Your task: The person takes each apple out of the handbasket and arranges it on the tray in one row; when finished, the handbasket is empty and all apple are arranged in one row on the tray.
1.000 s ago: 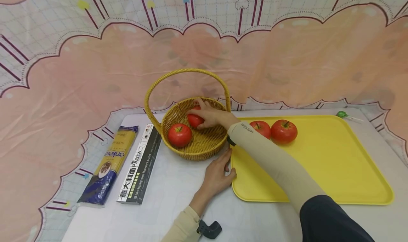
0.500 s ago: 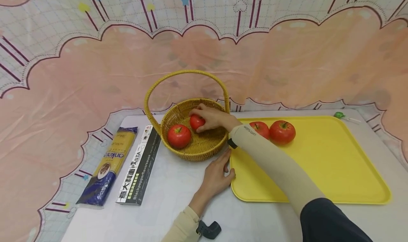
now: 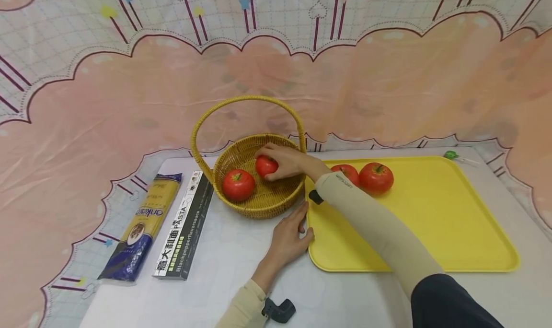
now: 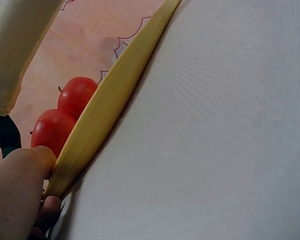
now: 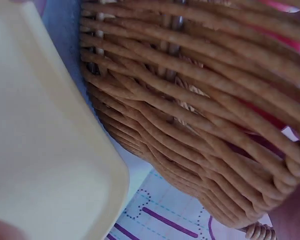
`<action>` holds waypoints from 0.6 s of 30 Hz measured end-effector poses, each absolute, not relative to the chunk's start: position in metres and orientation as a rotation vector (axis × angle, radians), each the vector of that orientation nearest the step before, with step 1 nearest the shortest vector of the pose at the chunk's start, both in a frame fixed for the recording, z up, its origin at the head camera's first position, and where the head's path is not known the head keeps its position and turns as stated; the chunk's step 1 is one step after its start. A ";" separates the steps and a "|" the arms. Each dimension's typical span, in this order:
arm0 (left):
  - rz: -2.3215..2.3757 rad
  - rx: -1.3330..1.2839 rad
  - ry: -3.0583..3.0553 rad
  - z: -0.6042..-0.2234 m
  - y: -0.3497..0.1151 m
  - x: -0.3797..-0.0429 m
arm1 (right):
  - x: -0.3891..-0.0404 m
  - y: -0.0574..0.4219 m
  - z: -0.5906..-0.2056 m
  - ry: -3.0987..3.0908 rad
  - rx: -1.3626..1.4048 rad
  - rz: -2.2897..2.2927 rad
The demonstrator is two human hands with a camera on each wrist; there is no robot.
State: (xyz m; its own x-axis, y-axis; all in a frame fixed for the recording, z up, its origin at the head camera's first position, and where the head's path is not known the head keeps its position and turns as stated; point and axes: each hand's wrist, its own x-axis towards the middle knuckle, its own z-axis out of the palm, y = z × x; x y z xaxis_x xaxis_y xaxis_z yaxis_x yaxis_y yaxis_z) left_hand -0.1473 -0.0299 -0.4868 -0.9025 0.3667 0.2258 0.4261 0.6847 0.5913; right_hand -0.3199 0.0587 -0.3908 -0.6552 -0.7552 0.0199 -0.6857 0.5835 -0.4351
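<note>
Inside the round yellow wicker basket, my right hand holds a red apple, fingers and thumb around its sides. Another red apple rests in the basket's left part. My left hand grips the left edge of the yellow tray. In the left wrist view its thumb lies over the tray's rim, a fingertip below. The right wrist view is filled by the basket's woven side, which hides most of the held apple.
Two more apples sit on the tray, one in full view, the other partly behind the right sleeve. Left of the basket lie a black-and-white pasta box and an ankara pasta bag. A green lollipop lies behind the tray.
My right hand has drawn the apple slightly toward the front of the basket, its fingers closing further around it. The left hand stays at the tray edge. The whole view has shifted slightly.
</note>
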 end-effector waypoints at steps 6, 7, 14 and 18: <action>-1.028 -0.653 -2.803 -0.487 -0.030 -0.147 | -0.312 0.063 -0.387 2.656 -1.224 -0.627; -1.029 -0.652 -2.805 -0.487 -0.030 -0.147 | -0.310 0.063 -0.387 2.659 -1.221 -0.625; -1.041 -0.653 -2.809 -0.487 -0.030 -0.147 | -0.303 0.067 -0.385 2.689 -1.215 -0.633; -1.041 -0.651 -2.810 -0.487 -0.030 -0.147 | -0.299 0.070 -0.384 2.689 -1.227 -0.671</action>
